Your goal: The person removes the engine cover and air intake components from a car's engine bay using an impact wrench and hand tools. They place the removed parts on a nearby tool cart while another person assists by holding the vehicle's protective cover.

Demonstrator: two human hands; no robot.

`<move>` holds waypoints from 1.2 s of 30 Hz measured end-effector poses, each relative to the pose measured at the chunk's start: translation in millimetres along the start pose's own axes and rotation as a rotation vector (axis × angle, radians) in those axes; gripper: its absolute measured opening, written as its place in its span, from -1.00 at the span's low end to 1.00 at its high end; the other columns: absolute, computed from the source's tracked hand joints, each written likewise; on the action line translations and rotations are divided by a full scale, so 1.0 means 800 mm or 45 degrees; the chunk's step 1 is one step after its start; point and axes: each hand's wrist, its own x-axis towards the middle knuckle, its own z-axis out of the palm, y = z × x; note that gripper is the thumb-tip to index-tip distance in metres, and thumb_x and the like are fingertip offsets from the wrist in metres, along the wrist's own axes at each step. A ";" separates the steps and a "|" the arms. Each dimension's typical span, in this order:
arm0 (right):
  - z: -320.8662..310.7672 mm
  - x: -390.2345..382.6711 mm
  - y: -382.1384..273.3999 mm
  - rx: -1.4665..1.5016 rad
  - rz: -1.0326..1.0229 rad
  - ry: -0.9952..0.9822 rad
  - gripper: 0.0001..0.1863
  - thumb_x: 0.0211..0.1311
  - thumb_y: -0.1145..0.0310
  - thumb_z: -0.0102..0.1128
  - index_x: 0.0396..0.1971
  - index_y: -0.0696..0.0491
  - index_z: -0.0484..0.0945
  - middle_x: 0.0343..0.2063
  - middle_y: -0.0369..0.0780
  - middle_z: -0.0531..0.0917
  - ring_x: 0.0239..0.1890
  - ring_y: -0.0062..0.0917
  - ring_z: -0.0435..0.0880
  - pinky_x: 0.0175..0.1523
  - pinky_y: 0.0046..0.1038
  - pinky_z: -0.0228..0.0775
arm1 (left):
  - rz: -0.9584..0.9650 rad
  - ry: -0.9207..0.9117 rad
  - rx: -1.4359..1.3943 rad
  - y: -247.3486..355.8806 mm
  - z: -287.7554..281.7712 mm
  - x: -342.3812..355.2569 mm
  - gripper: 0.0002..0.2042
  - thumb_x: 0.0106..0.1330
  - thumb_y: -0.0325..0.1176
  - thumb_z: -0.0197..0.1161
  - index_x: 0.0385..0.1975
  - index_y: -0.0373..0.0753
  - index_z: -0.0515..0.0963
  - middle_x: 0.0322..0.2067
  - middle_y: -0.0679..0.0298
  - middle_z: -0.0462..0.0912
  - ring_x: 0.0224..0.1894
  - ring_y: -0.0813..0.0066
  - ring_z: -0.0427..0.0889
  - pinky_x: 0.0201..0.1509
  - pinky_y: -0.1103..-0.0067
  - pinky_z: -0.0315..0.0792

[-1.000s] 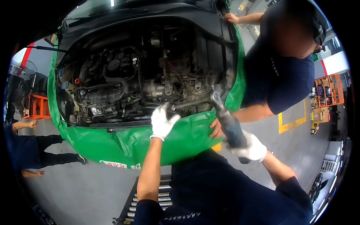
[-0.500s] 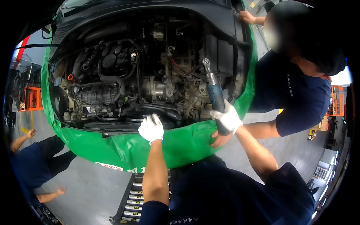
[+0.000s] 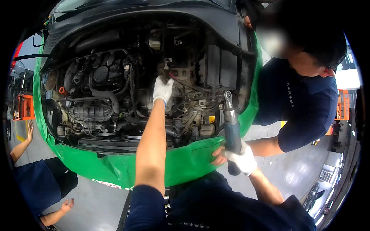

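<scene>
My right hand [image 3: 243, 158], in a white glove, is wrapped round the handle of a cordless ratchet wrench [image 3: 232, 133] with a blue and black body. The tool stands nearly upright in front of the engine bay, its metal head [image 3: 228, 99] at the top. My left hand [image 3: 162, 90], also gloved, reaches deep into the engine bay [image 3: 183, 73]. Its fingers are curled in beside a red wire [image 3: 175, 78] and below a small metal bracket [image 3: 168, 61]; what they hold, if anything, is hidden.
A green protective cover [image 3: 185, 159] drapes the car's front edge. The engine [image 3: 101, 74] lies left, a black battery box [image 3: 219, 67] right. A co-worker [image 3: 304, 100] leans in at the right, a hand [image 3: 219, 154] on the cover near my tool. Another person [image 3: 38, 179] stands at left.
My left hand has moved from the front edge forward into the engine bay. My right hand has drawn the ratchet wrench back toward me and slightly right.
</scene>
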 end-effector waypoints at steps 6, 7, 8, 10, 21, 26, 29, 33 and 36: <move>-0.019 -0.022 0.006 -0.243 -0.132 0.197 -0.49 0.21 0.53 0.41 0.17 0.18 0.50 -0.11 -0.20 0.74 -0.12 -0.58 0.71 0.02 -0.46 0.59 | 0.145 -0.108 -0.071 0.019 0.041 0.031 -0.45 0.44 -0.05 0.31 0.21 -0.39 0.49 0.26 -0.16 0.58 0.26 -0.18 0.60 0.37 0.20 0.45; -0.023 -0.021 0.004 -0.243 -0.121 0.209 -0.48 0.20 0.52 0.43 0.17 0.16 0.51 -0.12 -0.23 0.73 -0.11 -0.60 0.69 0.03 -0.47 0.58 | 0.327 -0.040 0.220 0.023 0.051 0.014 -0.46 0.46 -0.06 0.33 0.22 -0.37 0.48 0.17 -0.10 0.66 0.21 -0.12 0.64 0.32 0.23 0.46; -0.024 -0.022 0.000 -0.239 -0.101 0.227 -0.48 0.19 0.51 0.44 0.17 0.15 0.53 -0.13 -0.25 0.72 -0.11 -0.63 0.67 0.03 -0.47 0.57 | 0.434 -0.068 0.347 0.037 0.055 -0.022 -0.49 0.47 -0.04 0.31 0.19 -0.34 0.50 0.18 -0.10 0.62 0.16 -0.12 0.66 0.27 0.20 0.51; -0.027 -0.023 0.001 -0.259 -0.079 0.259 -0.48 0.18 0.51 0.45 0.17 0.13 0.54 -0.15 -0.27 0.71 -0.14 -0.64 0.65 0.02 -0.49 0.55 | 0.451 -0.147 0.561 0.032 0.067 -0.090 -0.60 0.48 -0.08 0.29 0.16 -0.19 0.51 0.02 -0.05 0.59 -0.03 -0.05 0.69 0.08 0.17 0.62; -0.025 0.023 -0.012 -0.560 -0.267 0.234 -0.44 0.14 0.31 0.48 0.13 0.16 0.54 -0.22 -0.11 0.73 -0.16 -0.47 0.70 0.03 -0.37 0.57 | 0.423 -0.567 0.798 -0.096 0.076 -0.242 -0.65 0.19 -0.22 0.38 -0.02 -0.10 0.70 0.02 -0.02 0.55 0.10 -0.12 0.62 0.16 0.15 0.57; 0.004 0.078 -0.021 -0.687 -0.221 0.202 -0.43 0.11 0.20 0.53 0.06 0.15 0.55 -0.29 -0.11 0.70 -0.26 -0.35 0.66 -0.04 -0.30 0.55 | 0.405 -0.662 0.781 -0.090 0.050 -0.220 -0.67 0.28 -0.42 0.16 0.00 -0.05 0.70 0.00 0.03 0.62 0.11 -0.07 0.64 0.23 0.15 0.52; 0.003 0.103 0.000 -0.653 -0.188 0.154 -0.43 0.11 0.16 0.54 0.03 0.14 0.54 -0.29 -0.09 0.71 -0.25 -0.33 0.68 -0.04 -0.29 0.55 | 0.249 -0.570 0.524 -0.109 0.051 -0.214 -0.70 0.38 -0.32 0.19 0.07 -0.07 0.68 0.03 0.02 0.64 0.13 -0.06 0.64 0.27 0.21 0.51; 0.011 0.115 0.003 -0.750 -0.197 0.173 -0.41 0.10 0.12 0.55 0.04 0.12 0.54 -0.28 -0.04 0.72 -0.24 -0.24 0.72 -0.02 -0.25 0.57 | 0.087 -0.365 0.266 -0.137 0.068 -0.204 -0.67 0.45 -0.24 0.20 0.17 -0.08 0.62 0.09 -0.01 0.66 0.18 -0.06 0.63 0.30 0.27 0.51; 0.012 0.123 0.008 -0.766 -0.184 0.164 -0.39 0.11 0.10 0.54 0.07 0.11 0.53 -0.26 -0.01 0.73 -0.20 -0.16 0.74 0.00 -0.21 0.57 | 0.009 -0.281 0.255 -0.131 0.077 -0.187 -0.64 0.44 -0.23 0.22 0.19 -0.09 0.59 0.10 -0.05 0.65 0.18 -0.13 0.63 0.29 0.23 0.51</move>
